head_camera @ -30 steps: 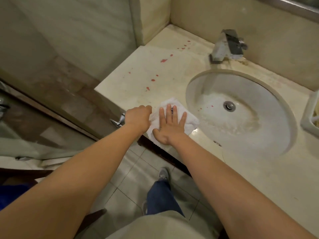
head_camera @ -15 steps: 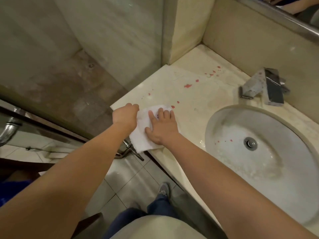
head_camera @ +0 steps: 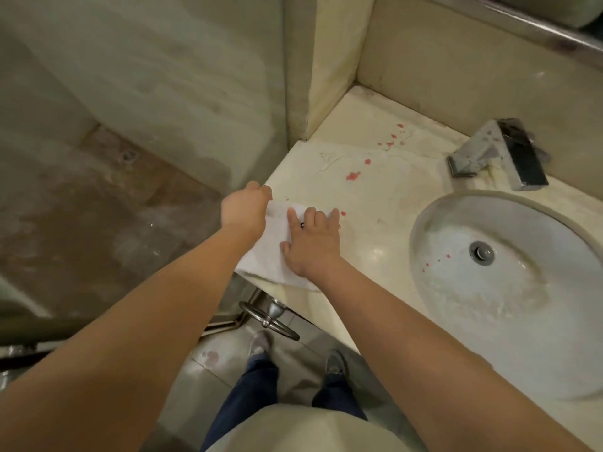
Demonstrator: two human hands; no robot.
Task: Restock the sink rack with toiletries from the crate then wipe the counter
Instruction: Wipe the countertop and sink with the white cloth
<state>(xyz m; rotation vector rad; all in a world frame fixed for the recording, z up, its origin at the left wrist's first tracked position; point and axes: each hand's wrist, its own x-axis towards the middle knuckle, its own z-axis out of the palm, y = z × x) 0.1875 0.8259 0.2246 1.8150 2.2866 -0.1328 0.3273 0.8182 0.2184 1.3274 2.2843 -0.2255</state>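
Cloth point(head_camera: 270, 256) on front-left corner of desk point(head_camera: 375, 203), both hands on it.
Cloth's near edge overhangs the desk front. Right hand point(head_camera: 311, 244) flat on top, grip released, fingers straight, dark ring on one. Left hand point(head_camera: 244, 208): grip clenched on cloth's left edge. Red spots point(head_camera: 353, 175) beyond the fingertips, more in sink point(head_camera: 456, 305) to the right. Faucet point(head_camera: 499, 154) at back.

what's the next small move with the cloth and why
Probably slide the cloth forward toward the faucet. The right hand presses flat on it, the left hand grips its edge, and red spots lie unwiped on the counter just beyond the fingertips.
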